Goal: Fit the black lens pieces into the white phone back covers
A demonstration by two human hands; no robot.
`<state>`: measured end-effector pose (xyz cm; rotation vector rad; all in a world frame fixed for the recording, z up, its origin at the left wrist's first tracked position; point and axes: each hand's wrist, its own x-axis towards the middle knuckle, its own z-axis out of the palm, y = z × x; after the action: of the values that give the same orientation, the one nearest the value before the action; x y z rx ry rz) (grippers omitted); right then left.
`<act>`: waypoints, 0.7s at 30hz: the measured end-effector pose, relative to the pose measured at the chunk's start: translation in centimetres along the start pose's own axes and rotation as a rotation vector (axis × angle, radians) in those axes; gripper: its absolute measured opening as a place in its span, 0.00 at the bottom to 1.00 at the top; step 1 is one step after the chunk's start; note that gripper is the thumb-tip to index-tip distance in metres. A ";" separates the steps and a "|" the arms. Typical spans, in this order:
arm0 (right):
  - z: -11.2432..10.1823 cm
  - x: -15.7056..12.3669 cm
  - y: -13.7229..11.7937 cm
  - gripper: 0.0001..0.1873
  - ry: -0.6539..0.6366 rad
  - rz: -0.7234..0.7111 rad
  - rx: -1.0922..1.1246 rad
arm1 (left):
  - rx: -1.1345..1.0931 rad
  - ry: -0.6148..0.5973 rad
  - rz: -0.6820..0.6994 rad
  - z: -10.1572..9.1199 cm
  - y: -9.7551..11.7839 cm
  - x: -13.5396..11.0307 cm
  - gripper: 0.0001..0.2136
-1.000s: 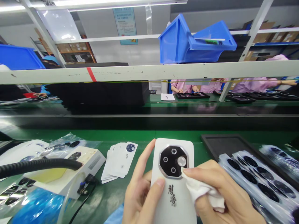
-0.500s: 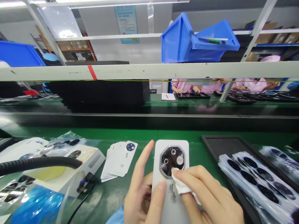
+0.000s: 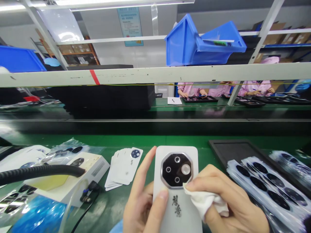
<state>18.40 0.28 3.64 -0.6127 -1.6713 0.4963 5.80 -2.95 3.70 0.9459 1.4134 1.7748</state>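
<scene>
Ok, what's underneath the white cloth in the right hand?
The cloth lies on the white phone back, at the lower edge of its black camera plate; the surface directly beneath is hidden.

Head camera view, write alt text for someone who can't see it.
The left hand holds a white phone upright while the right hand presses a white cloth at its black octagonal camera plate, over a green workbench beside packaged lens sheets.

A strip of green counter (image 3: 155, 140) lies behind the white phone back (image 3: 177, 213) and the white cloth (image 3: 204, 200), above the left hand (image 3: 141, 197) and right hand (image 3: 239, 200) — the one free lane. Leftward, white cards (image 3: 122, 166), a black hose (image 3: 36, 171) and a white box (image 3: 89, 171) block the way; rightward, a black tray (image 3: 233, 152) and bagged lens sheets (image 3: 267, 184) sit just beside the right hand.
</scene>
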 end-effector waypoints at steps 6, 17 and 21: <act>0.5 -0.2 -0.2 0.08 0.150 0.056 0.063 | -0.127 -0.056 -0.113 0.1 0.3 0.4 0.32; 0.3 0.0 -0.2 0.08 0.149 0.062 0.013 | -0.164 -0.112 -0.211 -0.1 1.1 0.3 0.34; 0.7 0.0 -0.4 0.11 0.181 0.004 -0.089 | -0.158 -0.112 -0.227 -0.1 1.1 0.2 0.32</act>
<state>17.68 0.02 3.76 -0.7048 -1.5267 0.3598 5.58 -3.05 4.81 0.7576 1.2373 1.6125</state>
